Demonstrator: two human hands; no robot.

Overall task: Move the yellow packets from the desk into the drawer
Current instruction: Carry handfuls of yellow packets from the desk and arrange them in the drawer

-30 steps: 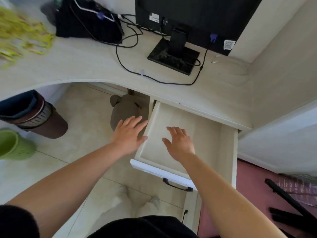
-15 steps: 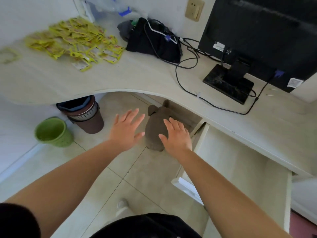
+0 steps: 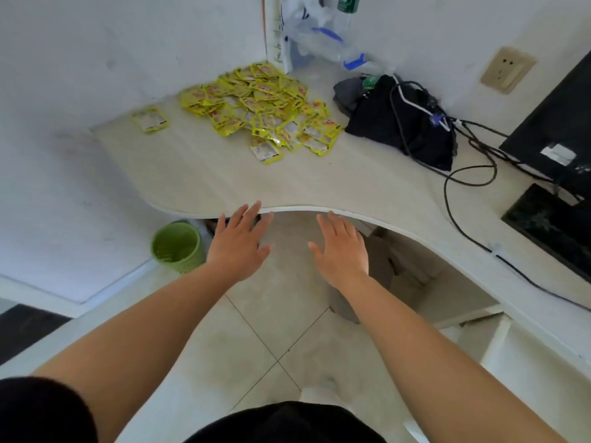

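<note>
Many yellow packets [image 3: 259, 107] lie heaped on the pale desk [image 3: 287, 183] by white walls [image 3: 96, 43].

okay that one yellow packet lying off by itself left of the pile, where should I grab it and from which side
The lone yellow packet lies flat on the desk, apart from the pile of yellow packets. Probably best: come down from above with the left hand, pinching its near edge, since a flat sachet offers only thin edges.
</note>
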